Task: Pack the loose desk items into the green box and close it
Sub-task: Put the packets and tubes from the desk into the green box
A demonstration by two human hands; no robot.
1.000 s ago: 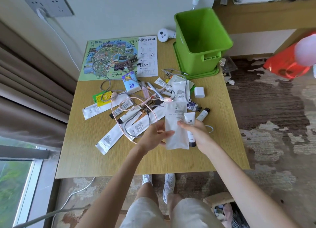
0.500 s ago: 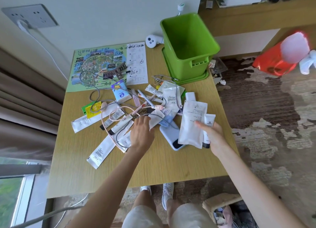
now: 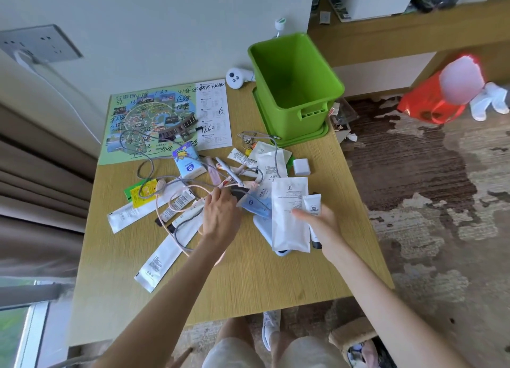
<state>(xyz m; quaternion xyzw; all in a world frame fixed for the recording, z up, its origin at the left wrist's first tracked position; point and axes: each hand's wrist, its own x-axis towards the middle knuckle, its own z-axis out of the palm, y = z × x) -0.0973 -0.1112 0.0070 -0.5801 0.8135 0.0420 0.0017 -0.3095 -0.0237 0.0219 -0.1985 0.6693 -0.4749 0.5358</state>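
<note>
The open green box (image 3: pixel 296 91) stands on its lid at the desk's far right, nothing visible inside. A heap of loose items lies in the middle: white sachets (image 3: pixel 269 165), tubes (image 3: pixel 176 206), a tissue pack (image 3: pixel 189 165), cables (image 3: pixel 149 158), a white charger cube (image 3: pixel 301 166). My right hand (image 3: pixel 321 218) holds a white pouch (image 3: pixel 289 213) and a small white tube (image 3: pixel 312 205) above a phone lying on the desk. My left hand (image 3: pixel 220 216) reaches into the heap, fingers curled on the pink cable (image 3: pixel 187 187) and the things there.
A map sheet (image 3: pixel 149 119) with a hair clip (image 3: pixel 179 129) lies at the desk's far left, a white controller (image 3: pixel 236 78) beside the box. The wall stands behind, curtains to the left. A red bag (image 3: pixel 430 102) lies on the carpet to the right.
My left hand let go of the pouch and moved left into the heap. My right hand carried the pouch and tube slightly right, uncovering a phone beneath.
</note>
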